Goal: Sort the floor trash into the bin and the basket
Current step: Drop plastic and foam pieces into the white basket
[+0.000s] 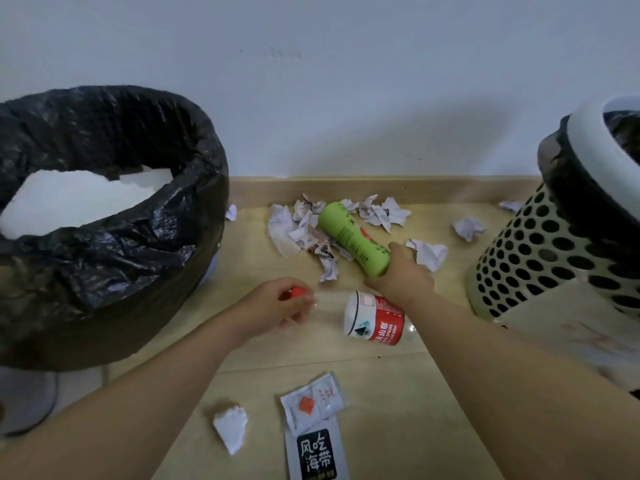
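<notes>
green bottle [353,237] | black bin liner [114,244] | dotted basket [530,251]

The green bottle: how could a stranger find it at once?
Between the black-bagged bin on the left and the perforated basket on the right, crumpled paper lies by the wall. The green bottle lies among it, gripped by the right hand. It alone is green; the nearer bottle is clear, red-labelled.

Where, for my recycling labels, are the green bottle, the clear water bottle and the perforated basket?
green bottle [351,239]: head view, middle of its green body.
clear water bottle [375,318]: head view, its red-and-white label.
perforated basket [533,251]: head view, its holed side wall.
</notes>
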